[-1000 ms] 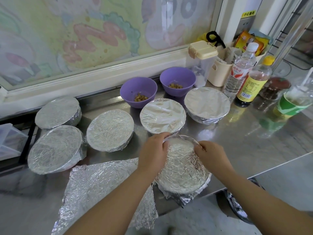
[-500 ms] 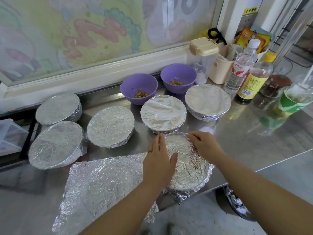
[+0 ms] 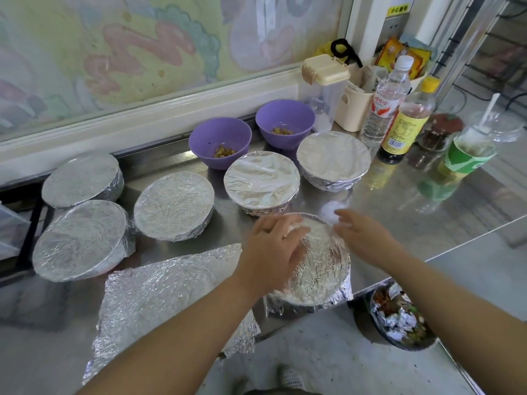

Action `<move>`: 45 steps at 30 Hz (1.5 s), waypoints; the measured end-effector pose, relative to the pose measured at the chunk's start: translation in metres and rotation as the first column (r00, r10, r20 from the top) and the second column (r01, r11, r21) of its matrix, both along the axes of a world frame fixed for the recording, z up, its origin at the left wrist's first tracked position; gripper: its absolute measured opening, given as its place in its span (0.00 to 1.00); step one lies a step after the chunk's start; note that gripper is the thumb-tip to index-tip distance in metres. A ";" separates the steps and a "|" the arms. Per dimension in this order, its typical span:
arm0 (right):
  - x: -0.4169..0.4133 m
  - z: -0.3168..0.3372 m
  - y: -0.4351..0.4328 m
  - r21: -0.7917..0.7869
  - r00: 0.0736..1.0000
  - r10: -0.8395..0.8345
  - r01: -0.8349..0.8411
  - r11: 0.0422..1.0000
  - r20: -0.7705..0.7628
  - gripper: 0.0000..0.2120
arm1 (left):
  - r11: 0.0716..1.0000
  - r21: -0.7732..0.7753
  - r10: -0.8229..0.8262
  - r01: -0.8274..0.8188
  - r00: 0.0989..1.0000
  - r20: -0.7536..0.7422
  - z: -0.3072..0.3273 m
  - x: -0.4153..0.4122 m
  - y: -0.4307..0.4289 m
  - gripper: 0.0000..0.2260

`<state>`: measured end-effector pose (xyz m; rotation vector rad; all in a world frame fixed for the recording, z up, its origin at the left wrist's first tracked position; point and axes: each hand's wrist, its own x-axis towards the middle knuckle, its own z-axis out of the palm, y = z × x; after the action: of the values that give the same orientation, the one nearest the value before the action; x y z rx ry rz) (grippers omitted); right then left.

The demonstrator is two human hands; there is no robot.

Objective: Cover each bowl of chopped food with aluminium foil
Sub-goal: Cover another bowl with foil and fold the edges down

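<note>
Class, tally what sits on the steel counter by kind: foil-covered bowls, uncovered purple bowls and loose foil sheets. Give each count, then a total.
Foil-covered bowls: 6
Uncovered purple bowls: 2
Loose foil sheets: 1
Total: 9

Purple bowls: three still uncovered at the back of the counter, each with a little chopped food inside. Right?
Not three, two. The head view shows only the left purple bowl and the right purple bowl uncovered at the back of the counter, each with a little chopped food inside.
</note>
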<state>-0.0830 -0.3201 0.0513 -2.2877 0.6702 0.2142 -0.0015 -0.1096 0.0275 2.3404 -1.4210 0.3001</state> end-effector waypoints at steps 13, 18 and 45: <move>-0.011 -0.004 0.003 -0.215 0.997 0.079 -0.082 0.973 -0.021 0.26 | 0.941 0.174 -0.309 0.289 0.945 0.102 -0.024 -0.033 0.011 0.19; -0.035 0.001 -0.005 -0.321 0.981 0.045 -0.104 0.941 -0.188 0.09 | 0.974 0.080 -0.220 0.212 0.968 0.117 -0.032 -0.021 0.026 0.11; -0.041 -0.024 0.038 -0.430 0.743 0.618 -0.485 0.762 0.256 0.07 | 0.750 0.031 -0.202 -0.661 -0.274 -0.940 -0.025 -0.067 0.028 0.16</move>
<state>-0.1239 -0.2825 0.0276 -2.7066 -0.2370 -0.0885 -0.0681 -0.0819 0.0020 1.2942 0.1937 -0.8909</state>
